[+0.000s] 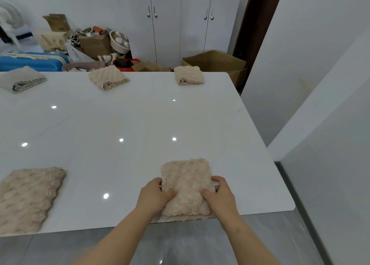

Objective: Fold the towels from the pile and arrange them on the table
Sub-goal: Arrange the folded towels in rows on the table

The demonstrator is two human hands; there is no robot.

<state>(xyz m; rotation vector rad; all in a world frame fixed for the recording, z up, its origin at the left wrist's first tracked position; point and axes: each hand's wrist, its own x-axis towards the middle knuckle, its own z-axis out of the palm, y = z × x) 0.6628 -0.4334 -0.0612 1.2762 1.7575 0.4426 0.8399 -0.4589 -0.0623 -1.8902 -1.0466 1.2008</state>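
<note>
**Five towels out on the table, one in hand**

The big glossy white table [120, 120] fills most of the view. Off its far right corner sits an open cardboard box [218, 61], can't see what's inside. I count five beige-pink bubbly towels. The wide flat towel [26, 198] is near left. The fluffy towel [187, 182] is folded into a rectangle right at the near edge. Along the far edge are three small folded ones: left bundle [22, 80], middle bundle [109, 77], right bundle [188, 75]. The left hand [155, 196] and right hand [219, 194] each have a grip on the fluffy towel's sides, thumbs on top and fingers curled round the edges.
</note>
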